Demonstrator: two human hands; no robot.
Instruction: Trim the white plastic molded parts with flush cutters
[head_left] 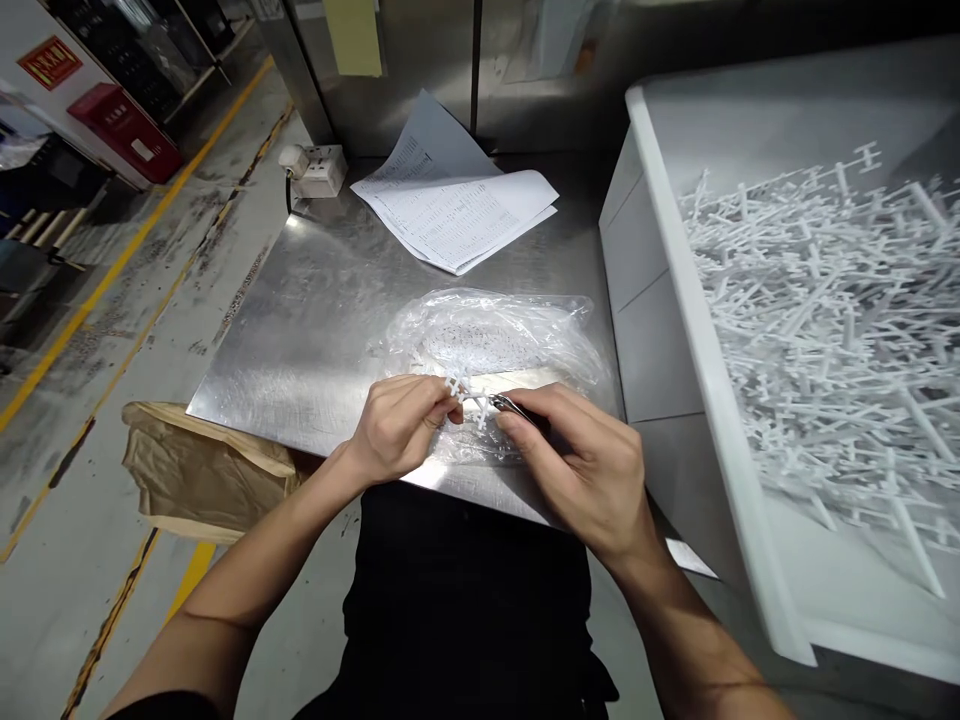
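Between my hands is a small white branched plastic piece (474,397), like a moulding sprue with short crossbars. My left hand (401,425) is closed, pinching its left end between thumb and fingers. In my right hand (581,455) is a pair of small dark-handled nippers (517,408), whose metal jaws touch or nearly touch the piece's right side. Whether the jaws are closed on it I cannot tell. Below the hands lies a clear plastic bag (487,325), with small dark specks and a pale flat strip showing in it.
The steel table (300,320) bears folded printed sheets (465,205) and a white power socket (322,172) with a plug. At the right stands a large white bin (675,260) heaped with white sprues (840,330). A brown paper bag (210,475) stands by the table's left front edge.
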